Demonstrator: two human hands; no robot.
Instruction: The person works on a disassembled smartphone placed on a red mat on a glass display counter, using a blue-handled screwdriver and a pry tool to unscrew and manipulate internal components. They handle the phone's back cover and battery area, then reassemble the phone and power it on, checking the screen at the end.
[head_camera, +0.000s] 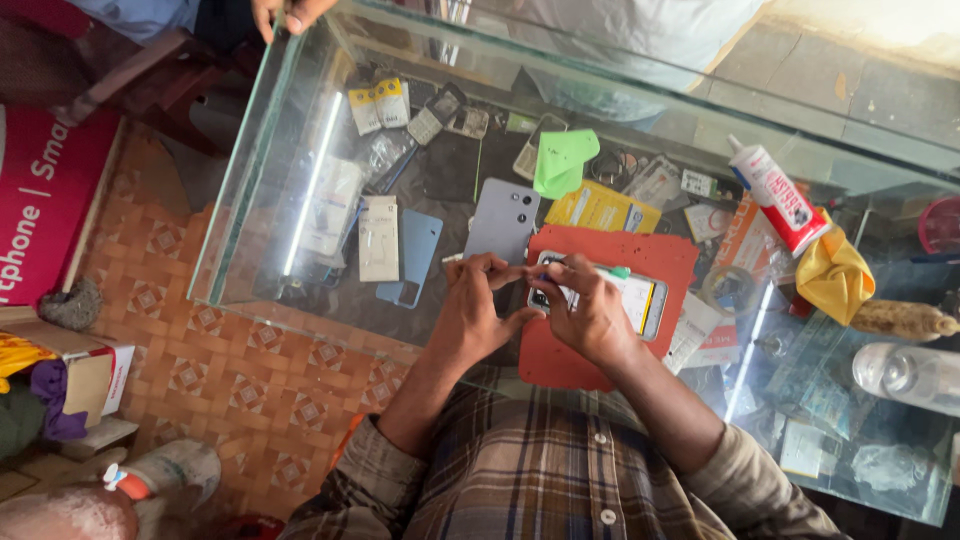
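- The left hand (478, 300) rests on the near left edge of the red mat (600, 300), its fingers curled and pinched around something small at the corner of the opened phone (612, 297); what it pinches is too small to make out.
- The right hand (585, 310) lies over the left part of the phone, fingers closed on a thin tool with a green end (608, 270) that points away to the right.
- The phone lies flat on the mat (its yellow-edged inside facing up), and the mat sits on the glass counter (300, 290) straight in front of the person.
- Just beyond the mat lies a grey phone back cover (500, 222), with a blue one (412, 258) and a white box (378, 238) further left, seemingly under the glass.
- A green cloth (562, 160) and a yellow packet (600, 208) sit behind the mat.
- To the right stand a white and red glue tube (778, 195), a yellow cloth (835, 275) and a clear plastic bottle (905, 372), well apart from the hands.
- Another person's hand (290, 14) touches the far left corner of the counter.
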